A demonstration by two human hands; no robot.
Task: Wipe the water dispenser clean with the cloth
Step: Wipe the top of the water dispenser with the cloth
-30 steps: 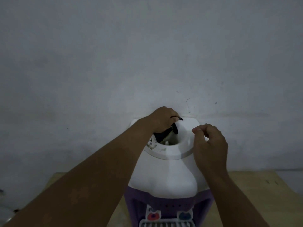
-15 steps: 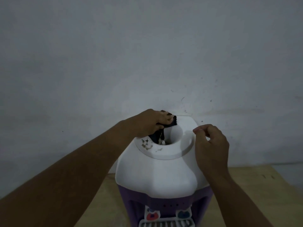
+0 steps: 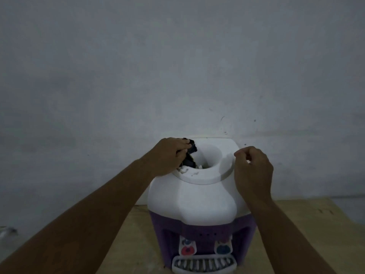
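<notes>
grey, scuffed wall (image 3: 177,66) fills the upper part of the head view, and a pale wooden tabletop (image 3: 136,236) runs across the bottom. on it, close to the wall, stands the water dispenser (image 3: 193,200), white on top and purple lower down, seen from above and in front. its raised white collar (image 3: 205,177) rings an open round well (image 3: 212,155).

left hand (image 3: 167,157) sits at the collar's left rim, fingers curled round a dark cloth (image 3: 191,152). the cloth is bunched against the well's left inner wall, part of it hanging down inside. a few whitish flecks (image 3: 183,170) lie on the collar just in front of that hand.

right hand (image 3: 253,171) is at the collar's right edge, fingers curled in with the thumb tip near the forefinger, and nothing visible in its grasp. whether it touches the collar is hard to tell.

low on the front, a red tap (image 3: 187,250) and a blue-green tap (image 3: 223,249) sit above a white slatted drip tray (image 3: 203,264).
</notes>
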